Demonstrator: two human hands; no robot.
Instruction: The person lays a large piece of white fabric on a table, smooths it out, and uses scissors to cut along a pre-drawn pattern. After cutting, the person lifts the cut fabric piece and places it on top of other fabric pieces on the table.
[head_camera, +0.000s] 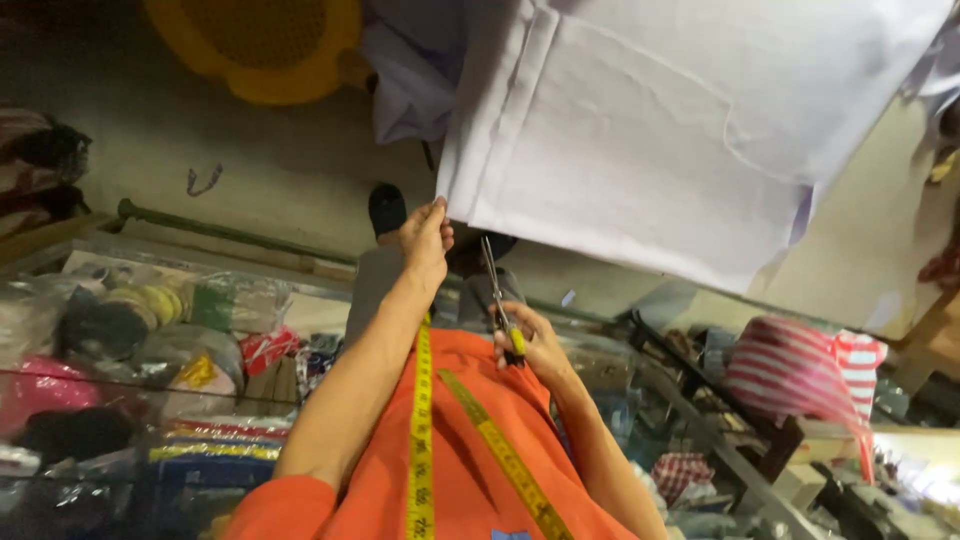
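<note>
Overhead, the left hand (425, 235) reaches up and its fingers (437, 208) pinch the lower corner of a large white fabric (650, 140), which hangs across the upper right of the view with a folded seam running down its left edge. Just beside it, the right hand (528, 345) is closed around the yellow-green handle of a pair of scissors (497, 290); the blades point up toward the fabric's bottom edge, close below it but apart (whether the blades are parted is too fine to tell). A yellow measuring tape (423, 440) drapes over the person's orange shirt (470, 470). Lower left, a glass case (150, 350) holds bagged goods, and a red-and-white striped cloth (800, 365) lies at the right.
</note>
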